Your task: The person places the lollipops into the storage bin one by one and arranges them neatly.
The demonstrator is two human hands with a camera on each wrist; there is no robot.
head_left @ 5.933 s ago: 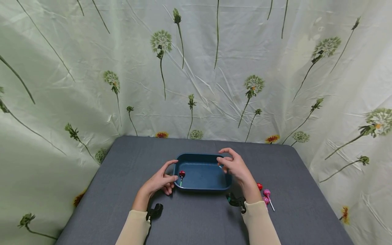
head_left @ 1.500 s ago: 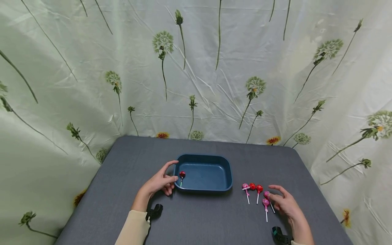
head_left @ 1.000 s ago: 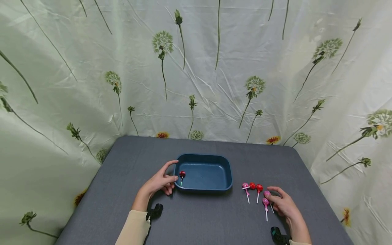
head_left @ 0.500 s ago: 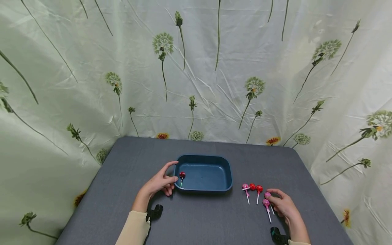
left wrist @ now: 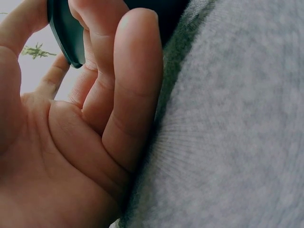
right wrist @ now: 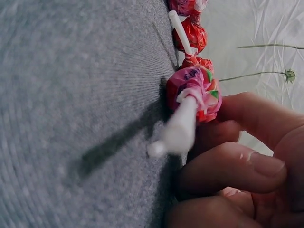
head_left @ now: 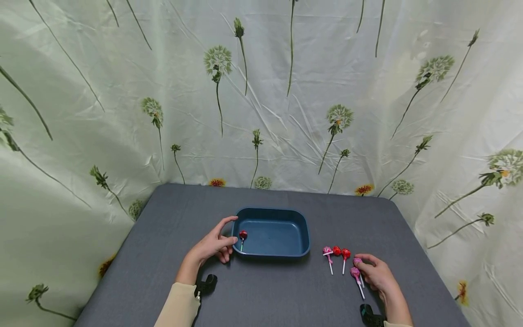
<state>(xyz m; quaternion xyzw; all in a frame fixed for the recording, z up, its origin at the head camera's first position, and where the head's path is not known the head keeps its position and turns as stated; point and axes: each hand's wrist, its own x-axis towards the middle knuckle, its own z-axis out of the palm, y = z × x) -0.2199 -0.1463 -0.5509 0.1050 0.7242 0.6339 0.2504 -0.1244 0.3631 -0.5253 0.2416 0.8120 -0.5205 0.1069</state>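
Note:
In the head view my left hand (head_left: 213,244) grips the left end of a blue rectangular tray (head_left: 304,243), thumb and forefinger at its rim. The left wrist view shows the tray's dark edge (left wrist: 66,38) among the fingers. A dark red lollipop (head_left: 243,235) lies inside at the left. To the right, my right hand (head_left: 380,276) pinches a pink lollipop (head_left: 357,261) at its head, low over the table. A second pink lollipop (head_left: 355,272) lies against it, stick toward me. That close pink lollipop (right wrist: 192,90) hides most of the pinched one in the right wrist view.
Left of the right hand lie another pink lollipop (head_left: 327,250) and two red ones, the nearer with its stick showing (head_left: 345,254). A grey cloth (head_left: 261,295) covers the table. Behind it hangs a pale curtain (head_left: 261,104) with dandelion prints.
Since 5.9 s ago the right hand has gone from above the tray to the lollipops at right and taken hold of a pink one. The neighbouring pink lollipop's stick has swung right. The left hand stays put.

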